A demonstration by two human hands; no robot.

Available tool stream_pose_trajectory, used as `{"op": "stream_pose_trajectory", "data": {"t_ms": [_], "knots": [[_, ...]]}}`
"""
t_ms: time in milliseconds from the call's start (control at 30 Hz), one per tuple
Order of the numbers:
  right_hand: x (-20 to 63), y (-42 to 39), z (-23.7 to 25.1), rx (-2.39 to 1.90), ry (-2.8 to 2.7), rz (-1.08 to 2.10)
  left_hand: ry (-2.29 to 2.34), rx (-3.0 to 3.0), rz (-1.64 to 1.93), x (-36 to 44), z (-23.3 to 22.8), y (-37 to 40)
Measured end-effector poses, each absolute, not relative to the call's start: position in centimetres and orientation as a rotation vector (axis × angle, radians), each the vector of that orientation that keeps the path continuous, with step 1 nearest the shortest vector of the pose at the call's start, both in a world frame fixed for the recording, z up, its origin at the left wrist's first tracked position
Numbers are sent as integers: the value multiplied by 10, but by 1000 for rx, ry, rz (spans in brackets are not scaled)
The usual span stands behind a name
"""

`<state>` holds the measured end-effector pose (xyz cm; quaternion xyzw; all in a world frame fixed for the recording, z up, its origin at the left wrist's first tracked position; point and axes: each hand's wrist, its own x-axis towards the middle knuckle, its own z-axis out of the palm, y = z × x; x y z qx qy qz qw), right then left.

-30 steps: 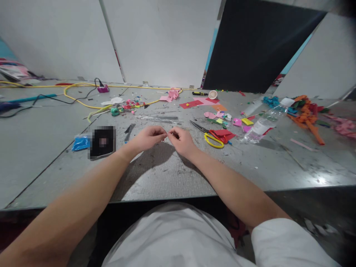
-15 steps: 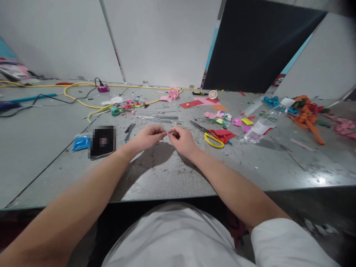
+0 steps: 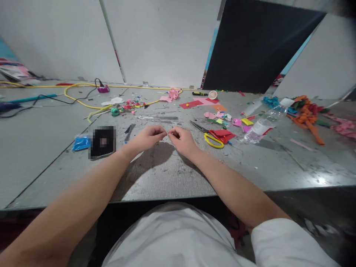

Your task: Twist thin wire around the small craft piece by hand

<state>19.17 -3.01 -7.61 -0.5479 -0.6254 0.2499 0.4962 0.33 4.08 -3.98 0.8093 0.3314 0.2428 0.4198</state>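
Observation:
My left hand [image 3: 150, 138] and my right hand [image 3: 183, 141] meet fingertip to fingertip above the middle of the table [image 3: 155, 181]. Both are closed in a pinch, and whatever sits between the fingers is too small to name. Just beyond them lies a bundle of thin grey wires [image 3: 161, 118]. Scissors with yellow and red handles [image 3: 213, 141] rest to the right of my right hand, partly under a red piece of paper [image 3: 224, 134]. Left of my left hand is a small group of dark strips [image 3: 129, 132].
A dark blurred-out device [image 3: 102, 142] and a blue packet [image 3: 81, 142] lie at left. A clear plastic bottle [image 3: 265, 122] leans at right, near an orange crumpled piece [image 3: 306, 113]. A yellow cable [image 3: 72, 94] runs along the back, and a black-and-yellow cutter [image 3: 200, 94] lies there.

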Motion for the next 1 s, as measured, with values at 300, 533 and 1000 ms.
{"op": "stream_pose_trajectory", "data": {"t_ms": [300,533,1000], "knots": [[195,-32,-75,-1360,-1658,555,814,2097,577,0,-40,42],[197,-32,-70,-1349,-1749,557,768,2267,508,-1,-38,45],[193,-32,-69,-1360,-1538,802,765,2417,475,-2,-37,45]]}}
